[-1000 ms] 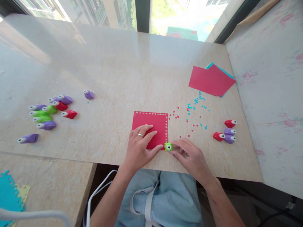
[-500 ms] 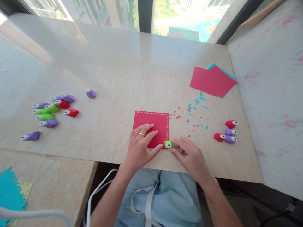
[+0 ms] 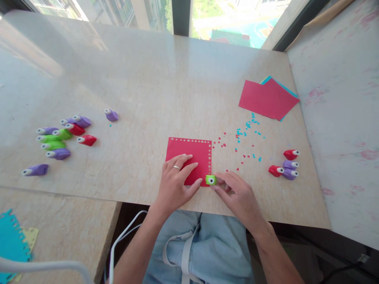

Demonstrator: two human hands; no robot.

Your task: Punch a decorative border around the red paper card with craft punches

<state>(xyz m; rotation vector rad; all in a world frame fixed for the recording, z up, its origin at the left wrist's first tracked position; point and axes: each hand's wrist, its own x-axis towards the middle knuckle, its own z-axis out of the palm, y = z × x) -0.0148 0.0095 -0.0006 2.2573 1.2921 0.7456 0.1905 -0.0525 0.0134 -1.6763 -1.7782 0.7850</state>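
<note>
A square of red paper (image 3: 189, 149) lies near the table's front edge, with small shapes punched along its top and right borders. My left hand (image 3: 177, 177) rests on it with fingers spread, the thumb tip close to the punch. Between thumb and fingers, my right hand (image 3: 235, 193) grips a green craft punch (image 3: 211, 180) with a white button and a dark star mark. The punch sits over the paper's right edge, near the lower corner. Its slot and the paper edge inside are hidden.
Several purple, green and red punches (image 3: 60, 154) stand at left, more punches (image 3: 276, 170) at right. Red and blue paper bits (image 3: 247, 125) are scattered beside the square. Stacked red paper (image 3: 268, 98) lies at the back right. Punched blue paper (image 3: 13, 240) is at lower left.
The view has shifted slightly. Both hands, the green punch and the red paper keep almost the same positions relative to one another.
</note>
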